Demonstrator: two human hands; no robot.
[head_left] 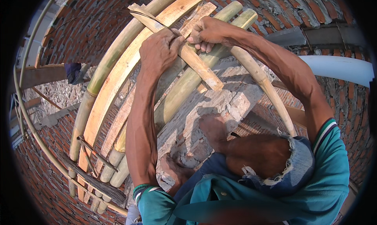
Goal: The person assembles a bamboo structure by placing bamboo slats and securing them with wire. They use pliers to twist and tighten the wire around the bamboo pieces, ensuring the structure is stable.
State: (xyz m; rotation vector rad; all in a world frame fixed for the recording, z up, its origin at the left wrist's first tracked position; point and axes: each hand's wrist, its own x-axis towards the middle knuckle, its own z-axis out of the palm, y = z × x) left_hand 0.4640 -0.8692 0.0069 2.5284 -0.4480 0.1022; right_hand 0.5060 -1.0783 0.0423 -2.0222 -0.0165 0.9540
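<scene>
A short wooden batten (pixel 201 68) lies across several green bamboo poles (pixel 176 97) and long sawn planks (pixel 114 81). My left hand (pixel 160 50) is closed over the batten's middle, gripping dark thin wire (pixel 106 12) that trails off to the far left. Just right of it, my right hand (pixel 210 32) has its fingers curled together in a pinch beside the batten. What lies between those right fingertips is hidden. A second rough piece of wood (pixel 200 17) runs under the hands.
A dark metal tool with two long handles (pixel 98 154) rests on the poles at left, near a bundle of dark wire (pixel 104 185). Broken brick masonry (pixel 239 103) lies below my hands. A pale blue pipe (pixel 337 68) and a curved bamboo pole (pixel 263 81) are at right.
</scene>
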